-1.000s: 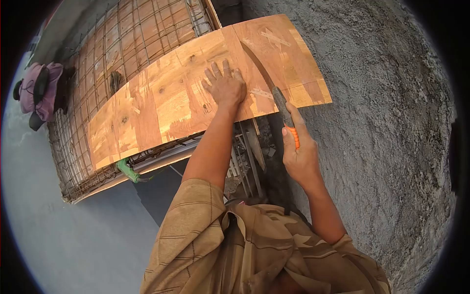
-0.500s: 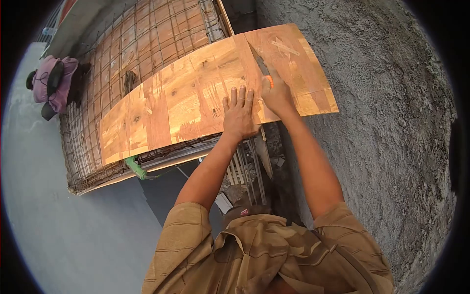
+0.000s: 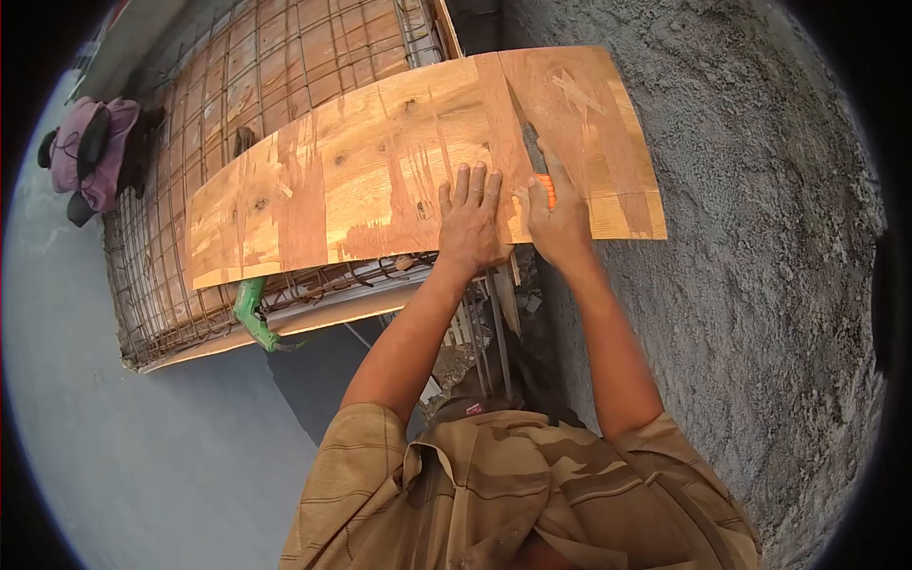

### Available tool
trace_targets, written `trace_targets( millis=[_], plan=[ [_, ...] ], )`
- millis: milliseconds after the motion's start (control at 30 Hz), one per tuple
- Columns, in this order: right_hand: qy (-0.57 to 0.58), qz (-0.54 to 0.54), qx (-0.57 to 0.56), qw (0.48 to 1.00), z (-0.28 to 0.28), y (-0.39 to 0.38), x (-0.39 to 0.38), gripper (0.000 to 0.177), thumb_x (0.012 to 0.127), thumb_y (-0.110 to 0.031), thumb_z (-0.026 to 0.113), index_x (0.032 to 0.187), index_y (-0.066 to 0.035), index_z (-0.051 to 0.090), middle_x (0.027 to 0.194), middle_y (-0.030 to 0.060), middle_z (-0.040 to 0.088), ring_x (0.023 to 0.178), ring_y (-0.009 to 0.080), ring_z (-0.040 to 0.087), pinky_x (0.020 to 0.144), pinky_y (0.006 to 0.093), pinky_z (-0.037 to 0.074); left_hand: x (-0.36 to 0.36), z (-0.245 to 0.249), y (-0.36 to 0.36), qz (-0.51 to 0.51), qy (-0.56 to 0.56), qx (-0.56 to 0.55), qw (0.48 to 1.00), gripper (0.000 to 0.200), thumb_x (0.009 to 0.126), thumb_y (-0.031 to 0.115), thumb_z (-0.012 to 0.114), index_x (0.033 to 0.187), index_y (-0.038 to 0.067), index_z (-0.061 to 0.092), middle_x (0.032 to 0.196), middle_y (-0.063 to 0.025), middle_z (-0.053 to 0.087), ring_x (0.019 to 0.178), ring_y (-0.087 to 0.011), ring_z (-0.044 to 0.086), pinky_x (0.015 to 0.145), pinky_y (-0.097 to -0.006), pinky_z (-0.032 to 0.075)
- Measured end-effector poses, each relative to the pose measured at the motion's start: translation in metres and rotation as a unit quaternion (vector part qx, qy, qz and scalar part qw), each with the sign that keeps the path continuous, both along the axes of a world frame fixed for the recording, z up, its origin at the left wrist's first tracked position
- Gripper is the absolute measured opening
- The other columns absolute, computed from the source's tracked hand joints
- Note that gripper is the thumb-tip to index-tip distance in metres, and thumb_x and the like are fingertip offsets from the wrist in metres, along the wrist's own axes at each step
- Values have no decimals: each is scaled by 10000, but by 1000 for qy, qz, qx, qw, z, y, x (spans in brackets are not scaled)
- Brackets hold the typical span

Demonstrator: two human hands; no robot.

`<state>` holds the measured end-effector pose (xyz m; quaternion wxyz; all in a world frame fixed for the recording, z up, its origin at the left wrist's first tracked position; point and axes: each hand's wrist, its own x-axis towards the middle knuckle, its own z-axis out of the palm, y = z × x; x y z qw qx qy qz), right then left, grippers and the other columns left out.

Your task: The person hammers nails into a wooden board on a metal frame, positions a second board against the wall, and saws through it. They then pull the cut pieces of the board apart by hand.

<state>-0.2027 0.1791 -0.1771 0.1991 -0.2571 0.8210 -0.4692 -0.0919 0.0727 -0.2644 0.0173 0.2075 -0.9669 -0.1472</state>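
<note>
The plywood sheet (image 3: 351,180) lies under the left hand (image 3: 470,223), which is laid flat near the sheet's close edge with its fingers extended, while the orange handle of a saw (image 3: 530,141) is gripped in the right hand (image 3: 562,226), just beside it, the blade being pointed forward from that hand over the sheet. To the left of the left hand, a rebar grid (image 3: 275,62) is partly covered by the sheet, and a green power tool (image 3: 250,312) is seen at the grid's near edge.
</note>
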Motion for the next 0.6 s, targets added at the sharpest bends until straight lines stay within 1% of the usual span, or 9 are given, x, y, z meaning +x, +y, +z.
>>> trace_targets(
  millis=[67,167,233,333,400,467,500,567,600],
  plan=[
    [-15,-16,11,1000,-10,-9,0,517,1012,-157,522,1503,-30,426,1409,284,550,1309,422,542,1079,432,433,4,0,0,-4,-9,-17,1000,1033,696,404,744,1570,72,304,1619,-214,281,1523,-409,210,1207,-616,141],
    [66,-13,-25,997,5,23,19,545,998,-135,514,1519,-39,385,1183,332,645,1072,519,627,921,514,515,2,4,5,7,-17,5,1000,1006,686,364,742,1555,69,329,1602,-203,304,1518,-403,213,1215,-603,139],
    [-41,-11,-32,999,62,79,67,531,1000,-142,516,1505,-27,396,1170,327,651,1043,518,639,893,525,524,4,-3,8,7,-1,0,1000,1026,694,397,754,1555,51,317,1601,-204,307,1519,-406,210,1214,-600,147],
    [-50,-31,-67,996,56,91,68,519,1001,-155,517,1496,-43,412,1139,326,660,1009,525,644,871,534,528,2,-1,6,7,-10,-8,1000,1045,693,417,767,1551,29,314,1605,-202,306,1524,-402,203,1216,-598,146],
    [29,-21,-4,999,0,36,15,519,997,-155,516,1500,-74,419,1105,322,672,979,529,650,858,534,531,2,-7,5,0,-15,-19,1000,1042,695,426,766,1549,30,320,1606,-201,306,1523,-400,205,1214,-598,151],
    [-3,-35,29,999,-24,-18,-24,513,994,-116,492,1500,-56,427,1337,324,578,1222,484,576,1013,488,480,-3,-5,1,1,-15,-34,999,1043,694,432,766,1548,30,322,1607,-201,305,1522,-401,206,1213,-599,155],
    [13,-38,28,999,-21,-14,-18,521,993,-136,501,1503,-68,422,1251,323,612,1135,498,602,959,508,495,-5,-3,1,2,-19,-37,999,1046,692,435,767,1548,30,321,1608,-201,304,1522,-402,206,1213,-599,156],
    [35,-37,45,998,-2,16,21,537,990,-176,519,1509,-91,410,1078,322,679,961,527,654,850,548,526,3,-2,10,3,-30,-22,999,1051,690,439,767,1548,29,318,1608,-202,304,1522,-402,207,1212,-599,159],
    [54,-33,0,998,18,53,58,546,989,-195,515,1513,-91,404,1088,322,677,964,529,652,859,554,523,0,0,7,5,-25,-16,1000,1053,689,441,766,1548,28,316,1607,-203,305,1522,-402,208,1212,-600,159]
  ],
)
